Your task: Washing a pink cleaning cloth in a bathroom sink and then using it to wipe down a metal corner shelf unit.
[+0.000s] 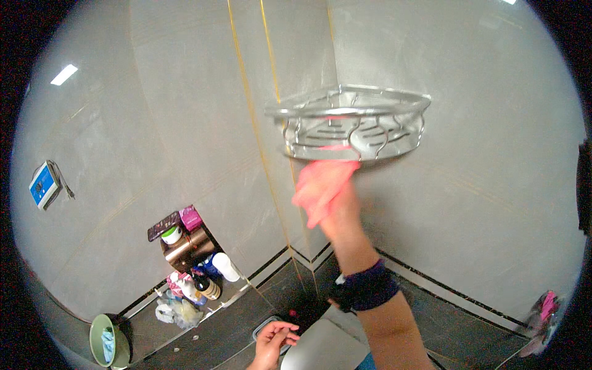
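A pink cloth (pixel 326 187) is bunched in my right hand (pixel 340 215), pressed up against the underside of a chrome wire corner shelf (pixel 351 111). Parts of pink also show through the slotted base. The shelf sits where two grey tiled walls meet, and its basket has curved wire sides. A dark band (pixel 372 286) wraps my right wrist. Low in the view, my left hand (pixel 275 342) hangs with nothing in it, its fingers slightly curled and apart. Beneath it lies a white rounded surface (pixel 323 344), apparently a toilet lid.
On a ledge at the lower left stand a brown metallic holder (pixel 192 247), a dark bottle (pixel 206 286), a white bottle (pixel 225 267) and plastic bags (pixel 178 312). A green basin (pixel 97 342) holds a light blue cloth (pixel 108 344). A blue-and-white device (pixel 44 185) with a cord is on the left wall.
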Tool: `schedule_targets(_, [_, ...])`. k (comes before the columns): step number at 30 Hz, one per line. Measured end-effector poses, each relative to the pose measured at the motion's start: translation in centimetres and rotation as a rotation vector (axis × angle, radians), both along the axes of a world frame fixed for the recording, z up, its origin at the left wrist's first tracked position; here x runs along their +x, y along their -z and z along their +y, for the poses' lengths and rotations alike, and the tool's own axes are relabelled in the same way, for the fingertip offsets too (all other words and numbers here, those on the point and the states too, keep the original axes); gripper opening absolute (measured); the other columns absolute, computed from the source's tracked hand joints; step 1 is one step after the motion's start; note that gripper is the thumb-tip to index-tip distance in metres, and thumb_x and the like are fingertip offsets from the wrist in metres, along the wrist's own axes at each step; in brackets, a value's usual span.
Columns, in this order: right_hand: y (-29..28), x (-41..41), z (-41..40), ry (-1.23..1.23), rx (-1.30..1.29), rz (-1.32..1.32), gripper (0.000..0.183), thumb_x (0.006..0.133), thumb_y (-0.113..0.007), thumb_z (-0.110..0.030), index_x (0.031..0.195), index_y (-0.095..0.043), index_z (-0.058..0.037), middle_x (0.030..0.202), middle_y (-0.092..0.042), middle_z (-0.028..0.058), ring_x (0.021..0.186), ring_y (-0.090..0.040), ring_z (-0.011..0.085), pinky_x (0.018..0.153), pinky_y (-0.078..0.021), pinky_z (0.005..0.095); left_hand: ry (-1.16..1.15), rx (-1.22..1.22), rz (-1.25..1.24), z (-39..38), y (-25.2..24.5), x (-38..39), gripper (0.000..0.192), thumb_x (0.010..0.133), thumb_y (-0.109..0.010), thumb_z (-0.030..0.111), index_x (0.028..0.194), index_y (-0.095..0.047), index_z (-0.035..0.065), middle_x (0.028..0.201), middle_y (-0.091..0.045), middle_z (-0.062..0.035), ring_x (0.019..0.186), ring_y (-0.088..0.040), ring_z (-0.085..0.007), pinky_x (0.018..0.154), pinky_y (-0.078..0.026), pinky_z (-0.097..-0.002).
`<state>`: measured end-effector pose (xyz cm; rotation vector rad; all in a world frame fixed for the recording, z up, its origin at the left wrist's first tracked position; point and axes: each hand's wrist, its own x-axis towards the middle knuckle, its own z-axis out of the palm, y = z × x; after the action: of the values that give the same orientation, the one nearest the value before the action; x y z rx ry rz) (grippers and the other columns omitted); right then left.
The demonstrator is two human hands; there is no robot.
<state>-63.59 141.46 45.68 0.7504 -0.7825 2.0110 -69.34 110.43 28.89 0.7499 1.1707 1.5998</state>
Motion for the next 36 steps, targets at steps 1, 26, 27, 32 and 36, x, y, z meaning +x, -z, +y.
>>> schedule_targets(1, [-0.1,-0.6,-1.5,-0.024,-0.099,-0.151,0.031,0.098,-0.037,-0.033,0.116,-0.048,-0.0097,0.083,-0.057,0.0064,0.066,-0.057,0.0205,0.05,-0.0456,0.0349,0.009,0.019,0.001,0.1,-0.6,0.2,0.017,0.096,-0.052,0.018,0.104,-0.059,0.0043,0.096,-0.065,-0.0051,0.075,-0.061,-0.0106,0.067,-0.05,-0.0238])
schedule_targets(26, [-1.8,10.1,2.7,0.542,0.173,-0.437,0.028,0.09,-0.053,-0.03,0.098,-0.052,-0.0031,0.088,-0.056,0.0106,0.077,-0.056,0.0233,0.056,-0.0473,0.0378,0.047,-0.134,0.048,4.9,-0.3,3.1,0.016,0.094,-0.048,0.004,0.106,-0.057,0.0012,0.095,-0.065,-0.0124,0.077,-0.063,-0.0165,0.068,-0.05,-0.0273])
schedule_targets(27, [-2.1,10.3,1.6,0.547,0.173,-0.439,0.028,0.09,-0.053,-0.03,0.098,-0.052,-0.0031,0.088,-0.056,0.0106,0.077,-0.056,0.0233,0.056,-0.0473,0.0378,0.052,-0.133,0.047,5.3,-0.3,3.6,0.016,0.094,-0.048,0.004,0.106,-0.057,0.0012,0.095,-0.065,-0.0124,0.077,-0.063,-0.0165,0.068,-0.05,-0.0273])
schedule_targets(32, [-3.7,10.7,-3.6,0.33,0.169,-0.409,0.026,0.09,-0.053,-0.03,0.104,-0.052,-0.0077,0.088,-0.055,0.0026,0.083,-0.054,0.0204,0.074,-0.0447,0.0325,0.177,-0.09,0.047,6.5,-0.6,5.0,0.014,0.095,-0.048,0.008,0.104,-0.058,0.002,0.096,-0.065,-0.0102,0.078,-0.062,-0.0151,0.069,-0.049,-0.0268])
schedule_targets(36, [-3.6,12.6,-4.5,1.106,1.014,-0.807,0.025,0.086,-0.055,-0.026,0.105,-0.052,-0.0091,0.089,-0.055,-0.001,0.087,-0.054,0.0168,0.076,-0.0432,0.0316,0.238,-0.097,0.085,5.6,-0.5,5.0,0.018,0.096,-0.046,0.007,0.109,-0.057,0.0022,0.098,-0.064,-0.0111,0.079,-0.062,-0.0164,0.069,-0.049,-0.0268])
